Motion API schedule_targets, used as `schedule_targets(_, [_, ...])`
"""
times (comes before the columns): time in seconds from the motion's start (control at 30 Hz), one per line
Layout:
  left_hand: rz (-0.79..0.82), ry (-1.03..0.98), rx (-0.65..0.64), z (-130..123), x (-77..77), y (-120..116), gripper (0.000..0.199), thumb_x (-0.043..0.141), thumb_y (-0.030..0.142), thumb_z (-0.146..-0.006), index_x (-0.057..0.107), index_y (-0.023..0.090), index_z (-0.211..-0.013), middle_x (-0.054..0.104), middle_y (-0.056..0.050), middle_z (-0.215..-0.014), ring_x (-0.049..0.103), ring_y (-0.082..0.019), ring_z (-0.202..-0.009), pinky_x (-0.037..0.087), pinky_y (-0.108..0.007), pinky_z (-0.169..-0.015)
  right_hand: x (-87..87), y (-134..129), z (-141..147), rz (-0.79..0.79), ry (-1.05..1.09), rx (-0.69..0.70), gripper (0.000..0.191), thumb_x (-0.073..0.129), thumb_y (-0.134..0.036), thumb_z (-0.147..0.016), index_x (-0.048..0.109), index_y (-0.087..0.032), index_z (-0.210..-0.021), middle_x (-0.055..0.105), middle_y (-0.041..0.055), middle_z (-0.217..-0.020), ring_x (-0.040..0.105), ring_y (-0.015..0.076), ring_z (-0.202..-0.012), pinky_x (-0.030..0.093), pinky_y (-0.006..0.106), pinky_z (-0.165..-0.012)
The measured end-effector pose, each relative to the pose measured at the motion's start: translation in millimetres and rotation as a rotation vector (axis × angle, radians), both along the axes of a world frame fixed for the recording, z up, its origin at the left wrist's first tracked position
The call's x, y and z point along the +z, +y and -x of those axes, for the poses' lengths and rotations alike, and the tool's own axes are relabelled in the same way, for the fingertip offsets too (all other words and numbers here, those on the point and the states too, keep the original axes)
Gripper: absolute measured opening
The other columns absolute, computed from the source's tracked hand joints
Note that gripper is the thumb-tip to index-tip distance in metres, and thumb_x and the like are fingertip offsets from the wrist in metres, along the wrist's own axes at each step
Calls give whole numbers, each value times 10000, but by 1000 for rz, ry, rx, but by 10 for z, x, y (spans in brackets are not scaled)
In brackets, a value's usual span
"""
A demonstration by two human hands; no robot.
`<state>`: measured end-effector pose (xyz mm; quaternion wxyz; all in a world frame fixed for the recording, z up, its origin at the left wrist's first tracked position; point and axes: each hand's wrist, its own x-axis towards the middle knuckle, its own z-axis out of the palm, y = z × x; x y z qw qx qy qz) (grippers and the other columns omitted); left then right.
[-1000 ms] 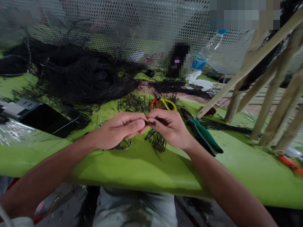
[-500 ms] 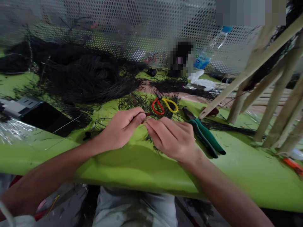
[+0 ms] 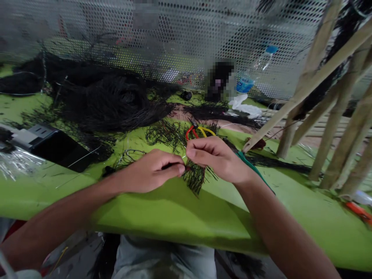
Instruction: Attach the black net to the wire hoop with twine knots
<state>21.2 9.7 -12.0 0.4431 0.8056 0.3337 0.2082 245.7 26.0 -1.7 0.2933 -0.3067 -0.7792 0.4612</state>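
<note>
My left hand (image 3: pixel 159 170) is closed, its thumb and forefinger pinching the bound end of a tuft of black strands (image 3: pixel 194 180), with a bit of dark red showing at the pinch. The loose strand ends fan out to the right and downward. Slightly higher and to the right, my right hand (image 3: pixel 212 157) is pinched on a thin pale wire (image 3: pixel 184 155) that runs down toward the tuft. Scissors with red and yellow handles (image 3: pixel 207 132) lie just behind my right hand, partly covered. Green-handled pliers (image 3: pixel 252 166) lie mostly hidden under my right wrist.
A large heap of black fibre (image 3: pixel 107 97) covers the green table's (image 3: pixel 162 217) back left. At left lies a black phone-like slab (image 3: pixel 61 147) beside thin wires. Wooden poles (image 3: pixel 328 128) lean at right. A water bottle (image 3: pixel 247 81) stands by a perforated metal screen (image 3: pixel 180 35).
My hands have moved apart slightly: the right rose, now covering part of the scissors and pliers, while the left sank. The black tuft shows more fully between them.
</note>
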Motion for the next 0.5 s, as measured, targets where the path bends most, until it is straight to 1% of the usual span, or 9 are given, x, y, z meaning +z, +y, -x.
schedule_targets(0.03, [-79, 14, 119, -34, -28, -1, 359, 504, 381, -1063, 574, 178, -775, 471, 40, -622, 415, -107, -572, 266, -272, -557, 24, -66, 21, -128, -71, -63, 388, 586, -358, -1047, 544, -183, -703, 372, -70, -566, 289, 67, -510, 225, 248, -487])
schedule_targets(0.1, [-181, -18, 296, -75, -84, -3, 357, 488, 372, -1067, 530, 186, -765, 459, 40, -626, 420, -115, -590, 261, -276, -567, 27, -203, 70, -474, -213, -202, 283, 564, -246, -1038, 606, -177, -767, 450, -55, -585, 323, 72, -524, 230, 263, -515])
schedule_targets(0.17, [-184, -110, 356, -76, -116, -10, 361, 476, 384, -1086, 524, 190, -785, 454, 42, -642, 423, -115, -605, 281, -274, -571, -29, -285, 109, -742, -291, -247, 207, 550, -170, -1020, 635, -173, -831, 551, -35, -633, 376, 79, -549, 247, 277, -543])
schedule_targets(0.2, [-151, -168, 352, -62, -121, -14, 367, 473, 400, -1096, 528, 193, -799, 441, 47, -640, 411, -112, -596, 286, -272, -562, -70, -288, 119, -784, -280, -219, 185, 538, -145, -1014, 638, -172, -862, 586, -28, -663, 402, 80, -562, 264, 271, -552])
schedule_targets(0.23, [-104, -226, 340, -42, -120, -18, 373, 477, 421, -1102, 533, 195, -812, 420, 55, -631, 386, -107, -577, 279, -271, -545, -113, -263, 122, -759, -237, -176, 178, 518, -126, -1011, 633, -172, -883, 604, -25, -691, 427, 78, -574, 288, 257, -560])
schedule_targets(0.27, [-45, -276, 322, -18, -113, -20, 377, 486, 442, -1104, 543, 196, -825, 399, 62, -621, 360, -103, -557, 268, -272, -528, -152, -213, 119, -679, -175, -133, 181, 497, -115, -1010, 622, -174, -893, 605, -29, -709, 446, 74, -586, 314, 238, -569])
schedule_targets(0.33, [81, -340, 265, 29, -88, -14, 388, 502, 469, -1103, 577, 193, -842, 368, 71, -600, 317, -97, -528, 248, -274, -506, -198, -66, 92, -449, -63, -62, 195, 472, -139, -1018, 603, -177, -878, 566, -41, -708, 454, 69, -603, 346, 214, -587])
schedule_targets(0.43, [224, -275, 100, 56, -41, 5, 391, 509, 458, -1093, 627, 182, -843, 347, 72, -585, 299, -96, -517, 238, -276, -502, -171, 137, 21, -148, 28, 13, 268, 497, -260, -1020, 560, -183, -771, 443, -59, -635, 375, 74, -580, 311, 223, -557])
schedule_targets(0.5, [221, -156, -2, 33, -25, 4, 382, 510, 430, -1076, 639, 177, -821, 359, 65, -586, 320, -97, -521, 246, -275, -507, -111, 168, -14, -37, 51, 94, 312, 519, -302, -990, 520, -190, -699, 377, -67, -592, 317, 72, -546, 267, 229, -516])
